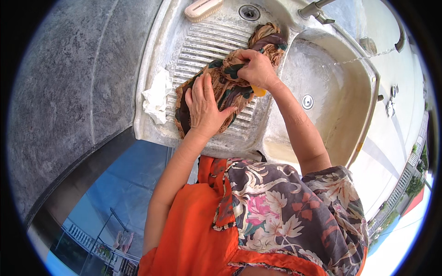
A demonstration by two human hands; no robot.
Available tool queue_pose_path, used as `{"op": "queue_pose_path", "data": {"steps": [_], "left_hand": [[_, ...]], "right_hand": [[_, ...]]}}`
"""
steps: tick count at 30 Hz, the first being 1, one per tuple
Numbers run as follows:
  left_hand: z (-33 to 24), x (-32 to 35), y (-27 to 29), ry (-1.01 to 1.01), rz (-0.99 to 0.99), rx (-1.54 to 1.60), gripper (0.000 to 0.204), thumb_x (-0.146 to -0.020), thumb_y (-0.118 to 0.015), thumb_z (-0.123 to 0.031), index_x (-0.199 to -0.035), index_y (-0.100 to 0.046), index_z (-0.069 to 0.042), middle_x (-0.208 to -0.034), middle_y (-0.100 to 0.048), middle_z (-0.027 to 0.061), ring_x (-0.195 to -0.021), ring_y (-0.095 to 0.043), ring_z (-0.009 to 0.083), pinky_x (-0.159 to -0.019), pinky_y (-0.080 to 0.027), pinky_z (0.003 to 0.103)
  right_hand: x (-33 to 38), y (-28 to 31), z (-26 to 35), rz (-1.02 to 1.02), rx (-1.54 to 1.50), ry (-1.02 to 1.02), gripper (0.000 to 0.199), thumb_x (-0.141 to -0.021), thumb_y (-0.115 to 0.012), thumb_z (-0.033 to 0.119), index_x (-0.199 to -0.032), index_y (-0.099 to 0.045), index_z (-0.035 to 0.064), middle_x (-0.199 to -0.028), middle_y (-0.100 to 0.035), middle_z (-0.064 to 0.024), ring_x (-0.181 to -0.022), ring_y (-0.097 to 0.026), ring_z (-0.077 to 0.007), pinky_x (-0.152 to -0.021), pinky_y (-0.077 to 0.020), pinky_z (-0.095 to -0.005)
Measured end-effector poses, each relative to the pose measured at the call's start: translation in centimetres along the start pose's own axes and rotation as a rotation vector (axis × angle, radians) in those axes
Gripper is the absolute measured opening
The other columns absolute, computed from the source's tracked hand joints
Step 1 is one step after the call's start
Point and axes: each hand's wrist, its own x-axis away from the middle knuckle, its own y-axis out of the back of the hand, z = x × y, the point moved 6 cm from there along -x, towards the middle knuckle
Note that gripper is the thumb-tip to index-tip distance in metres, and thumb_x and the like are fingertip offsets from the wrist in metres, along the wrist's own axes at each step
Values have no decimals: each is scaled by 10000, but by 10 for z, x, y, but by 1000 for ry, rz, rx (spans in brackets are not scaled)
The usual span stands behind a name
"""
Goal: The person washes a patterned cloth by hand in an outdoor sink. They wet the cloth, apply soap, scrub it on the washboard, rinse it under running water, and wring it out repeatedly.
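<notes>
A wet brown patterned cloth [221, 85] with dark green and dark purple patches lies bunched across the ribbed washboard [202, 43] of the sink. Its far end is twisted into a roll. My left hand [205, 106] presses flat on the near part, fingers spread. Farther up, my right hand [258, 69] has its fingers curled around a fold of the cloth. A small yellow thing [258, 91] shows beneath my right palm; its kind is hard to make out.
A crumpled white cloth [158, 96] lies on the washboard's left edge. At the far left rests a scrub brush [202, 10], near a drain [249, 13]. On the right is a basin [340, 78]; water runs from the curved spout [401, 42]. A grey counter [60, 83] adjoins the left.
</notes>
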Motion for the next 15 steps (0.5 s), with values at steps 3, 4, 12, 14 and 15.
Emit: {"op": "queue_pose_path", "data": {"steps": [3,4,12,14,15], "left_hand": [[1,-10,-25,22,-121,47,1087,-630,-876,-370,-1446,-276,25,-1441,-372,212,-1354,-344,347,-1096,-233,540],[3,-14,-23,-25,-189,75,978,-658,-856,-329,-1411,-337,17,-1392,-432,185,-1310,-397,329,-1086,-254,519],[-3,6,66,-365,-276,157,159,-734,-690,-35,-880,-627,-33,-862,-562,70,-784,-596,287,-591,-465,368],[-3,43,61,-517,-118,-28,138,-750,-661,-54,-886,-639,-50,-816,-530,55,-773,-567,257,-635,-442,372],[-1,60,52,-518,-48,-65,124,-760,-648,-60,-884,-644,-55,-813,-530,51,-778,-561,247,-649,-433,369]], "right_hand": [[16,26,74,51,-694,-118,178,-686,-622,-31,-843,-571,36,-760,-565,43,-689,-528,-51,-635,-456,-223],[14,44,94,-47,-723,-9,210,-678,-635,-36,-868,-581,34,-813,-581,35,-731,-546,-57,-659,-462,-220],[26,200,116,-839,-633,152,186,-763,-546,-51,-920,-576,44,-872,-581,-8,-716,-547,-89,-617,-447,-227],[31,185,86,-988,-114,225,243,-717,-646,11,-960,-651,22,-960,-678,-46,-811,-648,-154,-742,-525,-277],[34,161,97,-972,205,266,200,-728,-647,51,-927,-643,53,-927,-644,-52,-793,-642,-173,-720,-528,-283]]}}
